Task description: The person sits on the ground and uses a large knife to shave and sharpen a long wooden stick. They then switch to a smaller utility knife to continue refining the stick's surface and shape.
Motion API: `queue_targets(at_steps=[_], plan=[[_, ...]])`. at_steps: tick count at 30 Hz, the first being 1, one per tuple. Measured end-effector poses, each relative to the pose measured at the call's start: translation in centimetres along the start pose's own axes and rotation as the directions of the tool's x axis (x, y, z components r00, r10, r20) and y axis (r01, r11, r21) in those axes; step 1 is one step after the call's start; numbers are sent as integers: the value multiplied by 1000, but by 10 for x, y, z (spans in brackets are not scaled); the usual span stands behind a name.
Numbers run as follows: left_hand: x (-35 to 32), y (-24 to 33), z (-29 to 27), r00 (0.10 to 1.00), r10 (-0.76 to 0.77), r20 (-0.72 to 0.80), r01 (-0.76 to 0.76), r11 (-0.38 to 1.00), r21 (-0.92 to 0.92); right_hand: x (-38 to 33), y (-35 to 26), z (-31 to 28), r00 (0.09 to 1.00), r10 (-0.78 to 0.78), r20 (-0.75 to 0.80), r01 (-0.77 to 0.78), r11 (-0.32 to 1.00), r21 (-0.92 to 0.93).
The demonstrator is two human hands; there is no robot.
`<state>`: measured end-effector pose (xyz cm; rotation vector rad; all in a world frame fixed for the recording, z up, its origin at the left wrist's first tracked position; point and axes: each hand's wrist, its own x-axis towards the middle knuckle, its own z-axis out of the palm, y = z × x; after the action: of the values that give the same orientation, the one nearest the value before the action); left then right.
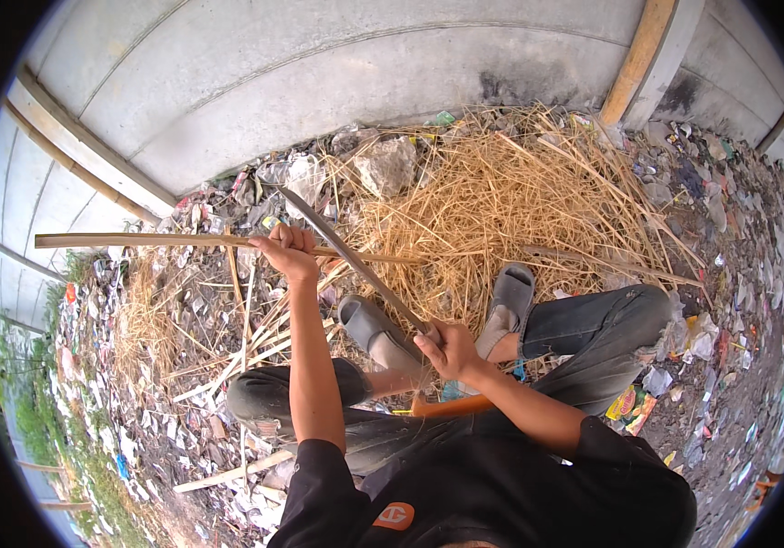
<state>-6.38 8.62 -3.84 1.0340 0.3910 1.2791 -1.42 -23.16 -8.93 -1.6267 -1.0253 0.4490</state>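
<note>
The person sits low on littered ground, knees spread, feet in grey slip-on sandals (375,331) that rest among the debris. The left hand (288,250) is closed in a full fist around a long bamboo strip (136,240), which lies roughly level across the view, its free end reaching far out to the person's left and its other end running past the fist toward the straw. The right hand (447,350) is wrapped tight around the handle of a long dark blade (351,260), a machete-like knife; the blade slants up and to the left from that hand and crosses the bamboo strip just beside the left fist, touching or nearly touching it, though the exact contact cannot be told. Beyond the feet lies a heap of dry yellow straw (501,201) and thin split slivers, with scraps of paper and plastic scattered all around. A grey concrete wall (319,82) rises behind the heap, with a wooden post (636,59) leaning against it.
</note>
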Motion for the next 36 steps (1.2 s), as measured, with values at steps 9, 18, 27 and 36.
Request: queue_targets(at_steps=[9,18,27,36], plan=[[-18,-3,-31,994,-59,-95,57,998,-30,-48,110,-10,766,639,69,-637,769,-52],[-29,6,3,999,12,-37,-12,1000,-17,-47,151,10,528,847,65,-849,523,80],[-69,74,-47,894,173,-414,-211,976,-46,-53,112,-54,666,745,14,-708,627,324],[-98,163,-54,824,123,-553,-326,902,-284,-47,14,-111,677,728,-105,-535,585,609]])
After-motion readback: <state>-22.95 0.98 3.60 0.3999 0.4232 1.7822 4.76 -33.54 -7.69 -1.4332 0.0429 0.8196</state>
